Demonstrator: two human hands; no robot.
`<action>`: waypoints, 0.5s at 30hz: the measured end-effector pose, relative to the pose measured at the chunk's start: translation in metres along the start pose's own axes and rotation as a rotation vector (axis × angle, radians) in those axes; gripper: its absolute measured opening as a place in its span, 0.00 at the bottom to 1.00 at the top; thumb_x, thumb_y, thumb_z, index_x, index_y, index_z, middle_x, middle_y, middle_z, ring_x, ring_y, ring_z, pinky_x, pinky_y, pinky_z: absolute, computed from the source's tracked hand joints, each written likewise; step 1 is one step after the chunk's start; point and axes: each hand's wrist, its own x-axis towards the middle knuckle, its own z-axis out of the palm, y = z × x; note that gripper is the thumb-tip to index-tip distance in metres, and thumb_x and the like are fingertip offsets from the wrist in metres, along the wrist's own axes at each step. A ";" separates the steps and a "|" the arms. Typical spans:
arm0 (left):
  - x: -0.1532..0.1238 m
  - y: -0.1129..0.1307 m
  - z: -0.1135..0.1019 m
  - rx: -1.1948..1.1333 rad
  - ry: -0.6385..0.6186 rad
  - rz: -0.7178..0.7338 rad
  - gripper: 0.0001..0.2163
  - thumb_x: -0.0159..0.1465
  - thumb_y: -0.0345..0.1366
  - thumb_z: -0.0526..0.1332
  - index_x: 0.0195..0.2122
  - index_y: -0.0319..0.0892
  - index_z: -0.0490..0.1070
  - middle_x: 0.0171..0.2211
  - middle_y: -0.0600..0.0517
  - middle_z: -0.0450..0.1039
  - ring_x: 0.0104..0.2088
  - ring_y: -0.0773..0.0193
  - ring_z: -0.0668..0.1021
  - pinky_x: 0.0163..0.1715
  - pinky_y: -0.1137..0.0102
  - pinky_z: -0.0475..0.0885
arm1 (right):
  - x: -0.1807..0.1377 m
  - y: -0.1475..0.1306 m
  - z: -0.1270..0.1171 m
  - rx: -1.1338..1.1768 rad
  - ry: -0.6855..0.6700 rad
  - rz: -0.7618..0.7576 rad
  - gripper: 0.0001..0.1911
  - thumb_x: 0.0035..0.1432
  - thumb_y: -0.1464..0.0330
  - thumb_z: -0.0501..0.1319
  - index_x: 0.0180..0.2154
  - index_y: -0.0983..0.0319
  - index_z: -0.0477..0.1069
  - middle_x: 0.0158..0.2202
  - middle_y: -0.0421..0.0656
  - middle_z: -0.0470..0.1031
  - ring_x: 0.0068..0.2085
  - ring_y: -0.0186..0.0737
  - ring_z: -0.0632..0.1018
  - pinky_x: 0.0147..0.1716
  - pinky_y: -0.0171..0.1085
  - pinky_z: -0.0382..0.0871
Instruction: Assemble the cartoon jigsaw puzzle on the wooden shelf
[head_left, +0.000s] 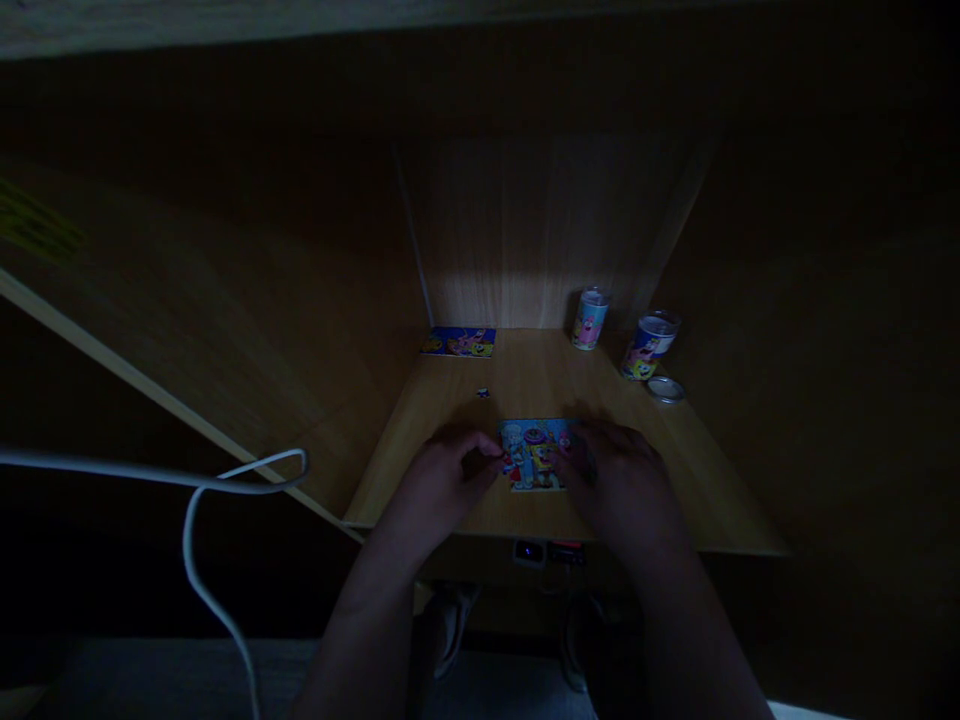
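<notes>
A colourful cartoon jigsaw puzzle [536, 462], mostly put together, lies flat near the front of the wooden shelf. At its left edge, my left hand [442, 478] pinches a small puzzle piece [508, 465] between thumb and index finger; the fingers partly cover it. My right hand [630, 480] rests over the puzzle's right side, thumb and fingers apart, touching the picture and hiding its right edge. One loose puzzle piece [483, 393] lies by itself behind the puzzle.
A second cartoon picture [459, 342] lies at the back left. Two cartoon-printed cans [590, 320] [649, 347] stand at the back right, beside a round lid [665, 390]. Panels enclose the shelf; a white cable [217, 484] hangs at left. Small devices [529, 552] sit below the front edge.
</notes>
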 end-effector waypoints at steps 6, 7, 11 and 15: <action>0.000 0.000 -0.001 0.072 -0.025 0.081 0.08 0.70 0.27 0.67 0.39 0.49 0.83 0.42 0.52 0.85 0.47 0.56 0.85 0.52 0.61 0.77 | 0.000 -0.001 -0.001 -0.017 -0.016 0.009 0.24 0.76 0.51 0.61 0.61 0.59 0.79 0.64 0.52 0.82 0.64 0.60 0.78 0.66 0.59 0.71; 0.000 0.000 -0.001 0.078 -0.026 0.096 0.09 0.70 0.26 0.67 0.40 0.49 0.83 0.42 0.52 0.85 0.47 0.56 0.84 0.51 0.61 0.77 | 0.000 -0.001 -0.001 -0.019 -0.017 0.010 0.24 0.76 0.52 0.61 0.61 0.59 0.79 0.64 0.53 0.81 0.64 0.60 0.78 0.66 0.59 0.71; -0.002 0.001 -0.001 0.103 -0.018 0.180 0.09 0.70 0.24 0.67 0.40 0.48 0.82 0.42 0.52 0.83 0.47 0.56 0.83 0.52 0.60 0.76 | 0.000 -0.001 -0.001 -0.012 -0.017 0.012 0.24 0.76 0.52 0.61 0.61 0.60 0.79 0.65 0.53 0.81 0.64 0.61 0.78 0.65 0.59 0.71; -0.003 0.000 -0.001 0.119 -0.039 0.205 0.07 0.69 0.25 0.70 0.41 0.46 0.81 0.43 0.51 0.82 0.47 0.56 0.82 0.49 0.61 0.76 | 0.000 0.000 0.000 -0.014 -0.016 0.009 0.24 0.75 0.52 0.62 0.61 0.59 0.80 0.64 0.53 0.81 0.64 0.61 0.78 0.64 0.60 0.72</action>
